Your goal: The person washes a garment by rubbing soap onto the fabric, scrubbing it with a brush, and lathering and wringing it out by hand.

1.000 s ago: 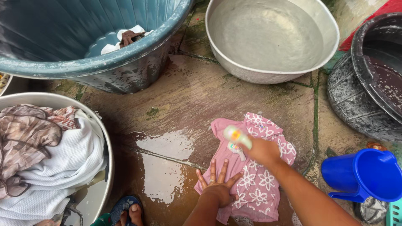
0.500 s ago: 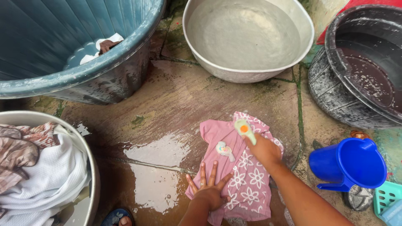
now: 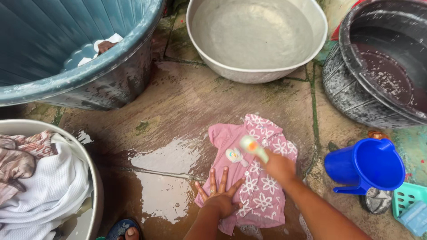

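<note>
Two hands on one small pink shirt (image 3: 258, 186) with white flowers, spread flat on the wet stone floor (image 3: 187, 111) roughly in the middle of everything. Left hand (image 3: 220, 195) is pressed flat on the shirt's lower left part, fingers spread, so that grip is released and just pinning the cloth down. Right hand (image 3: 278, 166) has its grip clenched around a pale green brush (image 3: 252, 146) with an orange spot, held over the upper part of the shirt; the brush is blurred, so I can't tell if it actually touches the fabric. A little white patch (image 3: 234, 155) sits on the shirt just left of the brush. Around it: a big teal tub (image 3: 89, 75) top left with a bit of cloth inside, a grey basin (image 3: 255, 73) of water up top, a black tub (image 3: 351, 102) with dark water on the right, and a blue jug (image 3: 369, 166) near the right forearm. Bottom left there's another basin (image 3: 91, 178) piled with white and patterned laundry (image 3: 44, 186), plus a puddle (image 3: 171, 158) just left of the shirt.
</note>
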